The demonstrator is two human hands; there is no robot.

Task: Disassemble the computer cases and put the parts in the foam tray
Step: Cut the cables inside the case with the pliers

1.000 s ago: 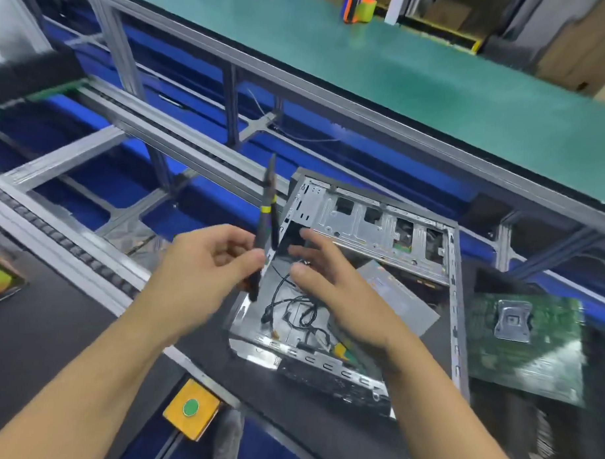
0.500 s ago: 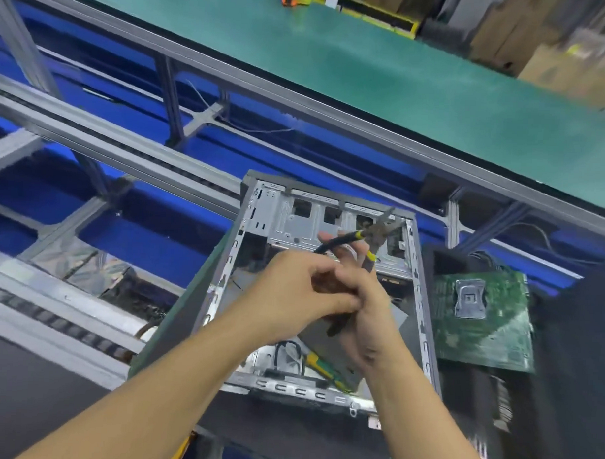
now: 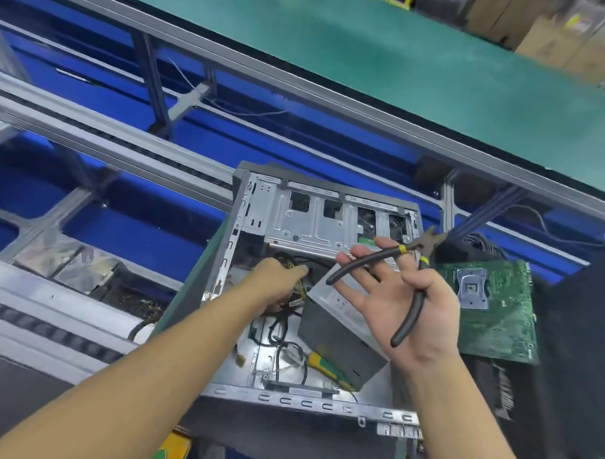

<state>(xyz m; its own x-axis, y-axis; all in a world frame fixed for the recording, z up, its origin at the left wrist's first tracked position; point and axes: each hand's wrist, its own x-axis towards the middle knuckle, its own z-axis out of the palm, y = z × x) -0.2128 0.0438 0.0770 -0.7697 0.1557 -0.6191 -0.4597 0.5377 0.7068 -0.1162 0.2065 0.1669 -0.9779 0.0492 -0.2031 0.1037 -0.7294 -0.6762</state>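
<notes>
An open grey computer case (image 3: 304,222) lies in front of me with its side off. A grey power supply (image 3: 338,330) and loose black cables (image 3: 283,345) sit inside it. My left hand (image 3: 275,286) reaches into the case and grips a bundle of wires. My right hand (image 3: 405,301) is raised above the case, palm up, holding black-handled cutting pliers (image 3: 412,284) with the handles spread apart. A green and yellow screwdriver (image 3: 327,367) lies on the case floor. A green motherboard (image 3: 490,304) rests to the right of the case.
Behind the case run grey aluminium conveyor rails (image 3: 108,143) over a blue floor. A green work surface (image 3: 437,72) stretches across the back, with cardboard boxes (image 3: 558,39) at the far right. A yellow box with a green button (image 3: 170,451) sits at the near edge.
The pliers passed from my left hand to my right. My left hand then dropped into the case onto the wires, while my right hand lifted away to the right with the pliers.
</notes>
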